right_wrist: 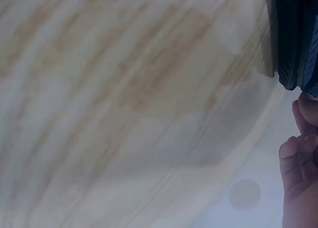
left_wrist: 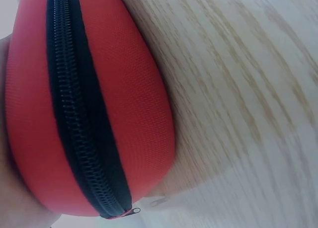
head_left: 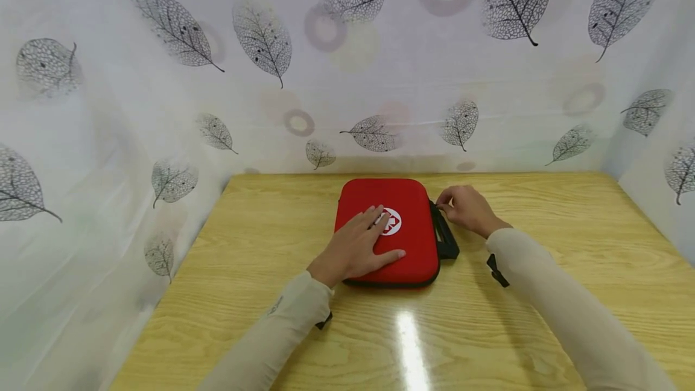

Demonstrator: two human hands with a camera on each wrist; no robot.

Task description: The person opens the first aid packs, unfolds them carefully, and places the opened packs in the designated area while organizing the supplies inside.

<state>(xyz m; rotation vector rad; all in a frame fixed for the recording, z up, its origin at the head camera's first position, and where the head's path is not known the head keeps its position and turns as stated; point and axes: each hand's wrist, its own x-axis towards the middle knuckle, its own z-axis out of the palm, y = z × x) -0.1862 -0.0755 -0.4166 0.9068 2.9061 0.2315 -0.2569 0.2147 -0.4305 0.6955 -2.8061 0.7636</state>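
Note:
A red zip-up first-aid case (head_left: 361,193) with a white round emblem lies flat on the wooden table. Spread across its lid, my left hand (head_left: 355,245) presses down with the fingers extended. The black zipper (left_wrist: 74,114) runs round its side in the left wrist view, and a small metal zipper pull (left_wrist: 133,211) hangs at one corner. On the right side is a black handle (head_left: 446,240). At that handle's far end my right hand (head_left: 469,209) pinches a small part at the case's edge with thumb and fingertips; what lies between them is hidden.
The wooden table (head_left: 260,228) reaches back to a pale curtain (head_left: 380,71) printed with grey leaves, which also hangs along both sides. A streak of light reflects off the tabletop in front of the case. Both sleeves carry small black straps.

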